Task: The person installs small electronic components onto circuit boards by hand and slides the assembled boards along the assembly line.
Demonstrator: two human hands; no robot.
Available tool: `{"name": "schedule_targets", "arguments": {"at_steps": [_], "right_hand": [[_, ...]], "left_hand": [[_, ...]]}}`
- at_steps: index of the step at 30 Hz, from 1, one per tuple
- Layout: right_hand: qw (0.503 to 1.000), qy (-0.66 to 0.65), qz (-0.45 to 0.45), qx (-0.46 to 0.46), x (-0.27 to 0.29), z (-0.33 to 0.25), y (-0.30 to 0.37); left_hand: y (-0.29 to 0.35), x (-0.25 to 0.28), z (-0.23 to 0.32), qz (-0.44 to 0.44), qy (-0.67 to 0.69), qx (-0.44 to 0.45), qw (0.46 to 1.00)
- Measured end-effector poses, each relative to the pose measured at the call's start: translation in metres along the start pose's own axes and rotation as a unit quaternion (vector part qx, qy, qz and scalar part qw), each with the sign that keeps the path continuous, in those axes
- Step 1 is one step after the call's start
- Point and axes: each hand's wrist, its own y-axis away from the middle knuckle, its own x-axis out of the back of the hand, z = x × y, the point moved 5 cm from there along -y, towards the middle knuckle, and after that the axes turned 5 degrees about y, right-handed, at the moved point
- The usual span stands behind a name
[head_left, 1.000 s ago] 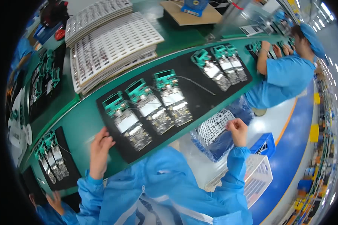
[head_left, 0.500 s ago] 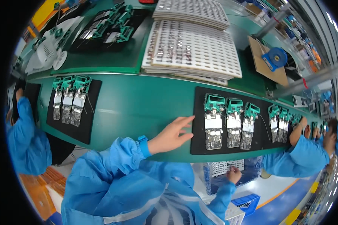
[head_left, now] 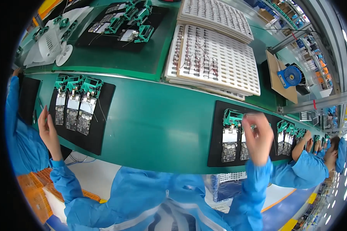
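My left hand (head_left: 49, 134) is at the near-left edge of a black mat (head_left: 103, 133), fingers stretched out, holding nothing I can see. On that mat lie several circuit boards (head_left: 72, 109) side by side, with green plastic frames (head_left: 91, 85) at their far ends. My right hand (head_left: 259, 138) hovers over the right black mat (head_left: 215, 144), slightly blurred, thumb and fingers curled together. Whatever it pinches, if anything, is too small to make out. Beside it a circuit board (head_left: 229, 140) with a green frame (head_left: 233, 116) lies flat; the hand partly hides the neighbouring boards.
Stacked white trays (head_left: 219, 61) of small wired parts stand behind the green bench (head_left: 158, 127). A blue fan (head_left: 292, 76) and metal rail (head_left: 320, 103) are at right. Co-workers sit on both sides: a blue sleeve (head_left: 25, 142) left, another person's arm (head_left: 302, 169) right.
My left hand has gone from the right mat's edge to the left mat. My right hand has risen from the low white tray to above the right-hand boards. The view has shifted a little.
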Motion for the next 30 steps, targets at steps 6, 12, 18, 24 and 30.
{"name": "schedule_targets", "arguments": {"at_steps": [6,12,18,24,30], "right_hand": [[0.993,0.007,-0.118,0.013,-0.12,-0.017,-0.157],[0.952,0.169,-0.243,-0.079,-0.159,-0.007,-0.2],[0.913,0.177,-0.352,-0.101,-0.172,-0.01,-0.219],[0.889,0.335,-0.312,0.002,-0.189,-0.034,-0.214],[0.829,0.452,-0.33,0.005,-0.2,-0.048,-0.214]], "left_hand": [[-0.002,0.061,-0.208,-0.045,-0.161,0.064,0.984],[-0.01,0.059,-0.278,-0.075,-0.243,0.074,0.964],[-0.044,0.052,-0.296,-0.083,-0.195,0.082,0.974],[-0.04,0.044,-0.304,-0.058,-0.078,0.092,0.991],[-0.023,0.007,-0.233,-0.117,-0.075,0.091,0.986]]}}
